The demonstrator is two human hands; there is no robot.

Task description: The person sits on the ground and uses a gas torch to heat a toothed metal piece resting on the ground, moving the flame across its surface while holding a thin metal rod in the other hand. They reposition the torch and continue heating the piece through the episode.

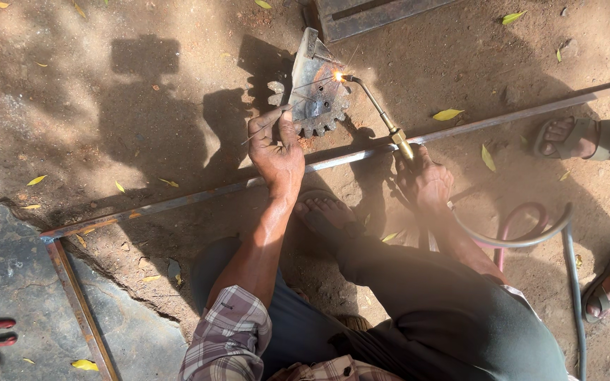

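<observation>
My left hand [275,149] pinches a thin filler rod [298,106] that slants up toward a bright spark on a toothed metal gear [317,99] standing on the dirt. My right hand [426,180] grips a brass gas torch [383,116]. The torch's bent nozzle points left and its flame touches the gear's upper right edge, where the rod's tip meets it. My bare foot [326,212] rests on the ground between my two arms. A plaid sleeve covers my left upper arm.
A long rusty steel bar [503,118] crosses the ground diagonally beneath my hands. Grey and pink hoses [524,236] loop from the torch to the right. Another person's sandalled feet [570,137] stand at the right. A metal frame [361,17] lies above the gear.
</observation>
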